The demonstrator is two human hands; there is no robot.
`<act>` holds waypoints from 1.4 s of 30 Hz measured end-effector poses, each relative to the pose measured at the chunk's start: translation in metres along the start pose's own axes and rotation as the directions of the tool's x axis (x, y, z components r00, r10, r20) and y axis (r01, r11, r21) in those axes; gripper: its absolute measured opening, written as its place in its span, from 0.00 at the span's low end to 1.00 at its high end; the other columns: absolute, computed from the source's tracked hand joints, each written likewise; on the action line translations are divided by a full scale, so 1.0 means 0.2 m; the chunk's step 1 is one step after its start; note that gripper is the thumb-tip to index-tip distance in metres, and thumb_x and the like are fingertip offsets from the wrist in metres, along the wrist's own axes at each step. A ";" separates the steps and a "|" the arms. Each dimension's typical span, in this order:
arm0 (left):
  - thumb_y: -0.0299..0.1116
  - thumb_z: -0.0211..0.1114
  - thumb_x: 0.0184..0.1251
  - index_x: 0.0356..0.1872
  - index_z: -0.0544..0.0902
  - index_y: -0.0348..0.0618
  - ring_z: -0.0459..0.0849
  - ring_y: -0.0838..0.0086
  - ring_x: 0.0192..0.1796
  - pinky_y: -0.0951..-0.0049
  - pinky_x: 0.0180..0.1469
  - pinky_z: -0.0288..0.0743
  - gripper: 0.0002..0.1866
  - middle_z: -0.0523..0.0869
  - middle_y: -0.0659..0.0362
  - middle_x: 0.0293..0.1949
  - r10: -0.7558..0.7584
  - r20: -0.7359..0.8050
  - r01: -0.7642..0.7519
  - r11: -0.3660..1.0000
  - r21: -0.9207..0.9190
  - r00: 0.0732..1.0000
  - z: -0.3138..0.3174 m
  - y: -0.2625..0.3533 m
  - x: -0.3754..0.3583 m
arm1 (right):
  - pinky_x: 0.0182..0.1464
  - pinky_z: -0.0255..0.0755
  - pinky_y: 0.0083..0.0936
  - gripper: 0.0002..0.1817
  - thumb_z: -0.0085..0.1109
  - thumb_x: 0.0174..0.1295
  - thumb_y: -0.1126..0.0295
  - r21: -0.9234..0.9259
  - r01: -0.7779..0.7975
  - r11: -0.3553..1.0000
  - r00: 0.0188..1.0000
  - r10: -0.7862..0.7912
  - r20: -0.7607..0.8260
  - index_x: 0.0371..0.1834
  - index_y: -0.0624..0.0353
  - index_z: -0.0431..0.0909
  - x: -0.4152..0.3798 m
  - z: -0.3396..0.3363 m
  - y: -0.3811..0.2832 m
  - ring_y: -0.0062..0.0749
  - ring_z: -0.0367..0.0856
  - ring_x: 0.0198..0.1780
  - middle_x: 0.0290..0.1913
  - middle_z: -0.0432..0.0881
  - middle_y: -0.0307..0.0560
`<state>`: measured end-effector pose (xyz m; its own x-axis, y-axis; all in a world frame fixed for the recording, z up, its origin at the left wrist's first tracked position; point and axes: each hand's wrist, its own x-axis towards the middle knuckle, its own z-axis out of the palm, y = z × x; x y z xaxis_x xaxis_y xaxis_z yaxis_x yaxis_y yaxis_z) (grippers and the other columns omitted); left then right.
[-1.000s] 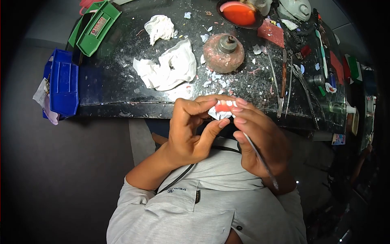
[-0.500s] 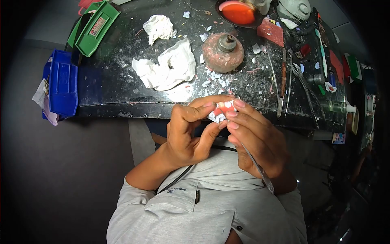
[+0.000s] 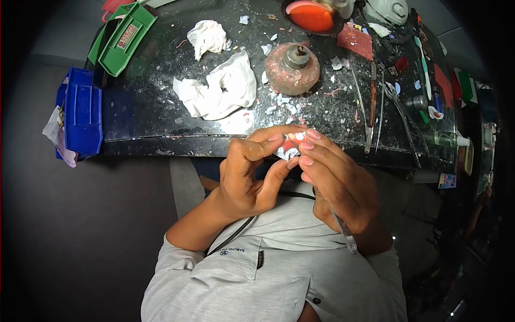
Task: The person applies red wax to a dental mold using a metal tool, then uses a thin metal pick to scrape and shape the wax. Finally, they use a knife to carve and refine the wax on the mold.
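A small red and white piece, like a dental model [image 3: 288,152], is between the fingertips of both hands, just in front of the bench edge. My left hand [image 3: 249,174] pinches it from the left with thumb and fingers. My right hand [image 3: 343,188] is closed on a thin metal tool [image 3: 346,236], whose flat end sticks out below the palm. The tool's other end is hidden behind the fingers at the piece. Fingertips of my right hand touch the piece's right side.
On the dark bench [image 3: 145,121] lie crumpled white tissues [image 3: 236,88], a pink-stained burner [image 3: 292,75], a bowl of red material [image 3: 314,17], a red sheet [image 3: 355,43] and several tools [image 3: 373,102]. A blue bin [image 3: 84,112] and a green bin [image 3: 127,40] stand left.
The tool in my right hand has shifted slightly left and up, and its angle is steeper. My right fingers have moved a little on the piece. The left hand is nearly still.
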<state>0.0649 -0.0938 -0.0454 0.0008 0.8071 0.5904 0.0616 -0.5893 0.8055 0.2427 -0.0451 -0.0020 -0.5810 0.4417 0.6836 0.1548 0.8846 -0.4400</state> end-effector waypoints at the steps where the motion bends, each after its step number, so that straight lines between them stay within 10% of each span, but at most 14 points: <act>1: 0.14 0.60 0.70 0.57 0.63 0.34 0.83 0.45 0.60 0.54 0.61 0.79 0.20 0.78 0.27 0.56 -0.007 0.000 0.007 1.000 -0.007 1.000 0.00 0.00 0.00 | 0.56 0.86 0.39 0.11 0.64 0.63 0.80 0.027 -0.109 0.994 0.994 0.109 0.013 0.48 0.71 0.81 0.00 -0.02 -0.03 0.52 0.87 0.53 0.50 0.84 0.60; 42: 0.13 0.64 0.67 0.57 0.68 0.28 0.84 0.72 0.51 0.78 0.49 0.78 0.21 0.80 0.45 0.53 -0.187 -0.102 0.181 0.981 -0.064 0.977 0.00 0.04 -0.05 | 0.56 0.86 0.37 0.13 0.67 0.58 0.85 0.170 -0.112 0.979 0.993 0.117 -0.022 0.47 0.70 0.81 0.00 -0.01 0.01 0.51 0.87 0.54 0.50 0.84 0.58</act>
<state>0.0658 -0.1064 -0.0439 -0.1130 0.8950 0.4316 -0.0032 -0.4347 0.9006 0.2438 -0.0424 -0.0020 -0.5407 0.5457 0.6402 0.0807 0.7912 -0.6062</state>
